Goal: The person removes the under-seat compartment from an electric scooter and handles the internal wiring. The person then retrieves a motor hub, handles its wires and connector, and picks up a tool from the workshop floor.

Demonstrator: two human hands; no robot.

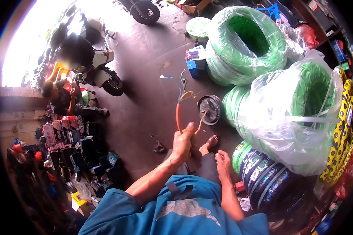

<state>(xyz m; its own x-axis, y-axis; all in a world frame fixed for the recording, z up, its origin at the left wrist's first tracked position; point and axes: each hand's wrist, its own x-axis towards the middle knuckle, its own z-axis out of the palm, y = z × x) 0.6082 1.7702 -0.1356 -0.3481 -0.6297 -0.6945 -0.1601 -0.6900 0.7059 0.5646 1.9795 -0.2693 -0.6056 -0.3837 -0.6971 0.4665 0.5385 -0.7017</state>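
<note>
Our left hand [183, 144] grasped an orange cable [178, 116].
Our left arm reached forward, fingers clenched round the cable, thumb uppermost; its loose coloured wires [180, 92] splayed beyond the grip, its other stretch running to a dark round hub [213, 109] ahead and right. Our right hand [224, 162] hung behind and right, fingers curled; we couldn't tell if it held anything. Green wrapped tyres [239, 47] blocked the space farther right; a motorbike [103, 58] stood well ahead-left.

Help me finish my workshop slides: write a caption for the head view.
Left hand gripping an orange cable that runs to a dark wheel on the floor, near plastic-wrapped green rings.
</note>
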